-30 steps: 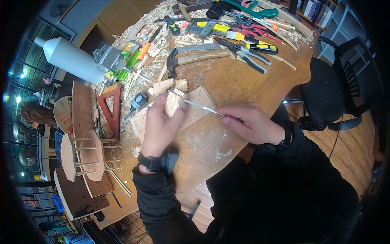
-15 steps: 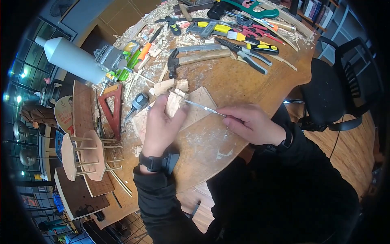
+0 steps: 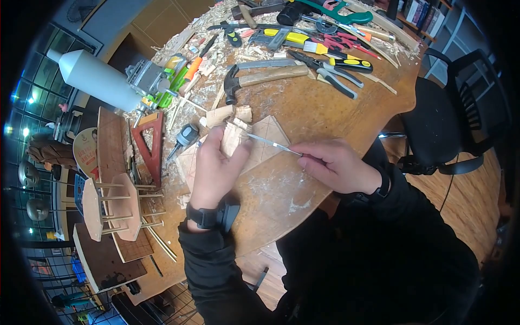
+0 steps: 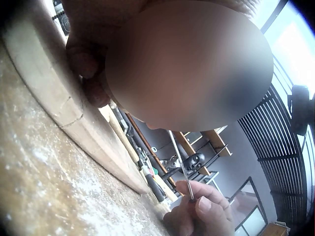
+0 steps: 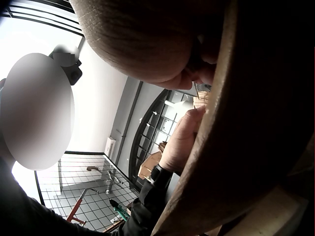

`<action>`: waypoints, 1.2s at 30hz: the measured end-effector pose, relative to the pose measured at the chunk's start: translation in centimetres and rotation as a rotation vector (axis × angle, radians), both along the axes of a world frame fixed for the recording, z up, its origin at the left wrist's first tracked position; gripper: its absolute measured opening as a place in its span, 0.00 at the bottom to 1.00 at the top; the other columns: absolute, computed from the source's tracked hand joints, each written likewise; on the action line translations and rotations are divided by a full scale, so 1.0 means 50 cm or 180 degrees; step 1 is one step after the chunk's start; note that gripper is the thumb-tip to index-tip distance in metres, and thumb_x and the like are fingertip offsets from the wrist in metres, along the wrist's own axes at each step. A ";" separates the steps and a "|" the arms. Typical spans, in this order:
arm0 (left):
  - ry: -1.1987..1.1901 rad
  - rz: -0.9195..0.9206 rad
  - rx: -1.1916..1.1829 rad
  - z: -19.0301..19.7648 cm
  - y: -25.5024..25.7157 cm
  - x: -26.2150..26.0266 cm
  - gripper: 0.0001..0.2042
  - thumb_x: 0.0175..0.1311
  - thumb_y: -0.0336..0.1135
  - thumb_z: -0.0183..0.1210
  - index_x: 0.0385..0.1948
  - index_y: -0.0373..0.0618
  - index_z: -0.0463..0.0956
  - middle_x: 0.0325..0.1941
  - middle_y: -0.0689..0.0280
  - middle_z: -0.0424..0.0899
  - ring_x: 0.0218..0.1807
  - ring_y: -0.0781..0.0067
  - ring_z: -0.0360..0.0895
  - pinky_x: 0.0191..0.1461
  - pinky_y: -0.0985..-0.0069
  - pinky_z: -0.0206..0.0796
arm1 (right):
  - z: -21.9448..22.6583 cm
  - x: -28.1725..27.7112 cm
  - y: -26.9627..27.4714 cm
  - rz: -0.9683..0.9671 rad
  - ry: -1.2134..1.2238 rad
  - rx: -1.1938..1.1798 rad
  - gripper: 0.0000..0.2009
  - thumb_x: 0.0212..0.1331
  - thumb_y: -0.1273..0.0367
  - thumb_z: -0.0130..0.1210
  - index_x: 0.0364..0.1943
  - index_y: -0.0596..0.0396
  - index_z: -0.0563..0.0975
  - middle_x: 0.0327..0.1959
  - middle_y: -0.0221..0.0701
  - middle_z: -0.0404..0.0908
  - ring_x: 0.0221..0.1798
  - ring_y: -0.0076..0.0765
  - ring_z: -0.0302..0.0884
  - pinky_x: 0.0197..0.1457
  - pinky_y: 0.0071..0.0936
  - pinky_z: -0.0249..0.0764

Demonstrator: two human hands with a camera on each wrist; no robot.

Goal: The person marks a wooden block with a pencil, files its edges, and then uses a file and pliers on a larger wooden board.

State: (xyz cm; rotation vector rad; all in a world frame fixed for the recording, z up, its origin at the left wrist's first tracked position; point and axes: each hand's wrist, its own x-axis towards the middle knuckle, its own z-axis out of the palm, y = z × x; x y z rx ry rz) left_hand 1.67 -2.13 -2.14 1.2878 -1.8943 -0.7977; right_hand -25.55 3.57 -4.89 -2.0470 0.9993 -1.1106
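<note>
Just on the near side of the claw hammer [image 3: 265,77], below its head in the head view, the left hand [image 3: 213,170] grips a carved wood block [image 3: 232,141], whose long axis is too covered to tell. Nearer than the hammer's handle, the right hand [image 3: 335,167] pinches a slim metal tool [image 3: 269,142]; its long axis slants leftward and slightly up, far end at the block's right edge.
</note>
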 end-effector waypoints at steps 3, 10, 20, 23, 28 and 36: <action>-0.0031 -0.0022 -0.0087 0.003 0.001 -0.002 0.17 0.66 0.34 0.70 0.50 0.33 0.78 0.38 0.57 0.88 0.39 0.75 0.82 0.43 0.74 0.74 | -0.001 0.000 -0.001 -0.0001 0.0009 -0.0009 0.13 0.69 0.71 0.59 0.55 0.59 0.83 0.41 0.45 0.87 0.42 0.53 0.86 0.44 0.39 0.80; 0.0057 -0.0031 -0.0045 0.005 0.002 -0.003 0.17 0.66 0.33 0.69 0.51 0.33 0.78 0.40 0.56 0.89 0.41 0.72 0.84 0.46 0.74 0.75 | -0.005 -0.001 0.000 0.0004 0.0018 0.0073 0.14 0.69 0.71 0.59 0.56 0.59 0.83 0.40 0.46 0.87 0.41 0.53 0.86 0.44 0.39 0.80; 0.0116 -0.0015 -0.0021 0.005 0.004 -0.005 0.16 0.66 0.33 0.69 0.49 0.32 0.79 0.40 0.55 0.89 0.41 0.71 0.84 0.46 0.73 0.75 | -0.009 0.000 -0.001 -0.0002 0.0005 -0.0037 0.14 0.69 0.71 0.59 0.56 0.58 0.83 0.40 0.45 0.87 0.41 0.53 0.86 0.44 0.39 0.80; 0.0208 -0.0058 -0.0053 0.000 0.003 -0.004 0.16 0.66 0.33 0.69 0.49 0.32 0.79 0.40 0.55 0.89 0.41 0.71 0.85 0.46 0.73 0.75 | -0.008 0.000 -0.001 -0.0009 0.0009 -0.0017 0.14 0.69 0.71 0.60 0.55 0.58 0.83 0.40 0.45 0.87 0.41 0.53 0.86 0.43 0.39 0.80; 0.0119 -0.0040 -0.0059 0.001 0.002 -0.004 0.16 0.66 0.33 0.69 0.49 0.32 0.79 0.39 0.56 0.89 0.40 0.72 0.83 0.45 0.73 0.75 | -0.005 -0.001 0.000 -0.0011 0.0037 0.0006 0.14 0.68 0.71 0.60 0.55 0.58 0.83 0.39 0.44 0.87 0.41 0.52 0.86 0.43 0.39 0.80; 0.0166 -0.0031 -0.0047 -0.002 0.002 -0.006 0.16 0.66 0.33 0.70 0.47 0.32 0.79 0.38 0.56 0.88 0.39 0.73 0.82 0.44 0.74 0.74 | -0.009 -0.003 0.000 -0.0005 0.0048 0.0021 0.14 0.68 0.71 0.60 0.56 0.58 0.83 0.38 0.45 0.87 0.40 0.51 0.87 0.43 0.38 0.80</action>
